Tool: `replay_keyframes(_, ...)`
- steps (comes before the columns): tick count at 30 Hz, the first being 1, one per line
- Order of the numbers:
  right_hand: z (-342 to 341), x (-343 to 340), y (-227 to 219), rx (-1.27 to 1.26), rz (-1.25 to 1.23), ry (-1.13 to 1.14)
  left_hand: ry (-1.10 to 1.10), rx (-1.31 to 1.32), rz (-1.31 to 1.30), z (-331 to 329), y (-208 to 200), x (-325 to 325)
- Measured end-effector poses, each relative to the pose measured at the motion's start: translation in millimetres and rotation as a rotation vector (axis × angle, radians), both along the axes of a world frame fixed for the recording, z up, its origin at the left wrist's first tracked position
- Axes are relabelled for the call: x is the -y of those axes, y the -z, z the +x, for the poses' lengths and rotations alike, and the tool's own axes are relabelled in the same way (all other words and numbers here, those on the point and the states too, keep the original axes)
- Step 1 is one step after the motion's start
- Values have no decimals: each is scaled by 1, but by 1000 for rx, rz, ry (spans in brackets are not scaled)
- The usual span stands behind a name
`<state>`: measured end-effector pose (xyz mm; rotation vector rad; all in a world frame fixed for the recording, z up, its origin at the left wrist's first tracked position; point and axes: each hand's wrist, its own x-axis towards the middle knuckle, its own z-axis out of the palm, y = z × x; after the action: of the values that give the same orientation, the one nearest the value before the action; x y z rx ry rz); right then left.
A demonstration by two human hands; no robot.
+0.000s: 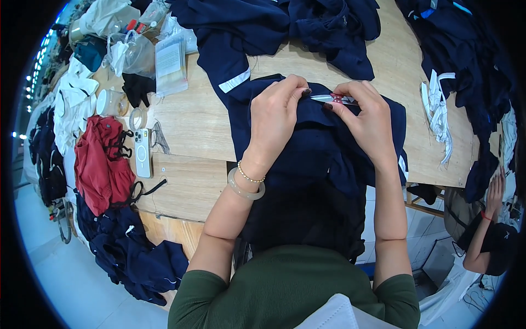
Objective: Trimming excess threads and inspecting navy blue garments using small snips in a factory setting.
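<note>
Head view: navy garment [307, 156] beneath the left hand [276, 112], work apparently unfinished.
Right hand [368, 109] grips red-handled snips [336, 99], tip near the left, which pinches the garment; completed cuts cannot be discerned.

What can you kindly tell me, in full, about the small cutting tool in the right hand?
The small cutting tool looks metallic, with a slim, silvery, pointed end and a red section near its middle. The right hand pinches it between thumb and fingers, which partly hide it. It points left across the navy garment, its tip close to the left hand; whether the blades are open or touch the garment cannot be told.
</note>
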<state>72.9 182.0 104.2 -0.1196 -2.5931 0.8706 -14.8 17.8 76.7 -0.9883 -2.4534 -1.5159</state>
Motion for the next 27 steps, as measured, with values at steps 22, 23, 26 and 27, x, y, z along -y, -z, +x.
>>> replay_keyframes(22, 8, -6, 5, 62, -280, 156, -74, 286, -80, -15, 14, 27)
replay_keyframes(23, 7, -5, 4, 62, -278, 156, -50, 237, -165, -12, 8, 22)
replay_keyframes(26, 6, -3, 2, 79, -301, 153, -16, 239, -116, -14, 16, 16)
replay_keyframes(27, 6, -2, 1, 73, -316, 144, -29, 276, -37, -15, 17, 18)
